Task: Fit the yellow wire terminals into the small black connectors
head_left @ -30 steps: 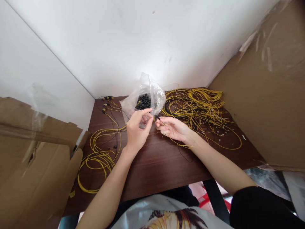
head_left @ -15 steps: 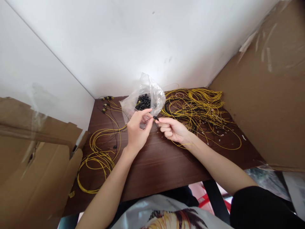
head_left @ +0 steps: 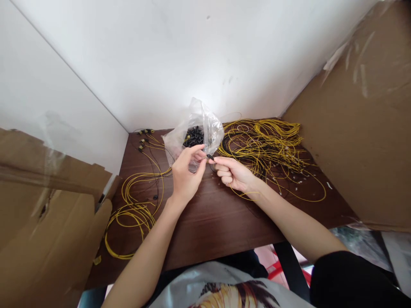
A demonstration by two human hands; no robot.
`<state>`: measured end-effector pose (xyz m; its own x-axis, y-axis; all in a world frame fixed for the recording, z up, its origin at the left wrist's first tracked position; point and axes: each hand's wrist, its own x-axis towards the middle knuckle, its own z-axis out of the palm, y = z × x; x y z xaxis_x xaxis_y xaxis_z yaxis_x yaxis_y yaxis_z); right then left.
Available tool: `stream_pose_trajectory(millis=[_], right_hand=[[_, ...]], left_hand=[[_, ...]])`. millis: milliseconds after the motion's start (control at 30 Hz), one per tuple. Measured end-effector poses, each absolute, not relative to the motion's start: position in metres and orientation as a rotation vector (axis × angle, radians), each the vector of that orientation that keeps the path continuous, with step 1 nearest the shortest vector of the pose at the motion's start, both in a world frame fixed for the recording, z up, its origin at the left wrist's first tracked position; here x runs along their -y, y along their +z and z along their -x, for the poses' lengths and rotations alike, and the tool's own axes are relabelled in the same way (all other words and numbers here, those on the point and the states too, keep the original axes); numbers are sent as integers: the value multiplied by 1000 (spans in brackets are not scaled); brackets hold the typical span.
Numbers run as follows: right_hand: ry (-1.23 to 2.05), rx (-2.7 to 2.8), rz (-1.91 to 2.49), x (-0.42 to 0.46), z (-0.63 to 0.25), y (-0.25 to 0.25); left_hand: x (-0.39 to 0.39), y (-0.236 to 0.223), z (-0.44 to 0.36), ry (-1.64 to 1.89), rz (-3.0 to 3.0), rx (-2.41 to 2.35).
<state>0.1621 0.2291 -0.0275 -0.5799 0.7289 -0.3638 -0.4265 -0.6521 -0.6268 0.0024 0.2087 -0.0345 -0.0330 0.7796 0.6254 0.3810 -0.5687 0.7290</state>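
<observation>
Between thumb and forefinger, my right hand [head_left: 233, 172] pinches a small black connector piece [head_left: 210, 157]. My left hand [head_left: 189, 172] is closed in a pinch on a thin yellow wire end [head_left: 204, 158] that meets the black piece; its tip is hard to make out. Just behind my hands stands a clear plastic bag [head_left: 212, 132], open toward me, with many small black sleeve-like parts [head_left: 193, 137] inside. To its right lies a tangled heap of yellow and black wires [head_left: 263, 143]. Coiled yellow wires [head_left: 131, 214] rest left of my left arm.
The brown table [head_left: 215, 222] meets a white wall [head_left: 205, 64] at the back. Cardboard stands on both sides, a left sheet [head_left: 58, 231] and a right sheet [head_left: 359, 141]. Wires with black and yellow ends [head_left: 143, 143] lie at the back left. Small white scraps [head_left: 297, 182] are scattered near the wire heap.
My hands stay almost in place. The black piece has tilted slightly between my fingers, and the view has shifted a little.
</observation>
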Motion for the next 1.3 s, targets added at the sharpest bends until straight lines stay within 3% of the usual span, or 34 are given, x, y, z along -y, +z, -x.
stream_pose_trajectory(millis=[1300], right_hand=[[2142,706,862,-224,-157,-30]], left_hand=[[-207,-36,-5,1652,-1814,-1223]])
